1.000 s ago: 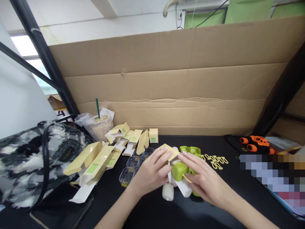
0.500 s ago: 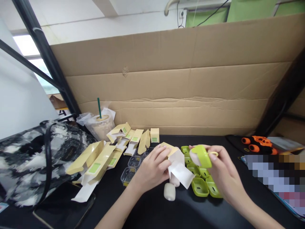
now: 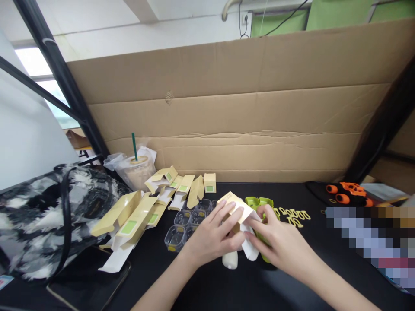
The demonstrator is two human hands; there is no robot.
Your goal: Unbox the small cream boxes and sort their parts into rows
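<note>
My left hand is closed around a small pale-yellow cardboard box, tilted over the table with its open end to the right. At that end my right hand pinches a white flap, its thumb and fingers bent. Beneath my hands a white rounded piece lies on the black table. Several green square cups stand behind my right hand, which hides most of them. Yellow loops lie to the right of these. Clear square cups are beside my left wrist.
Opened yellow boxes lie on the left, with a bagged drink behind them. A black-and-white fuzzy bag sits at far left. An orange toy car is at far right. A cardboard panel stands at the back.
My right hand has moved left from above the green cups to the box's white flap. The green cup it held up no longer shows there. Yellow loops on the table have come into view.
</note>
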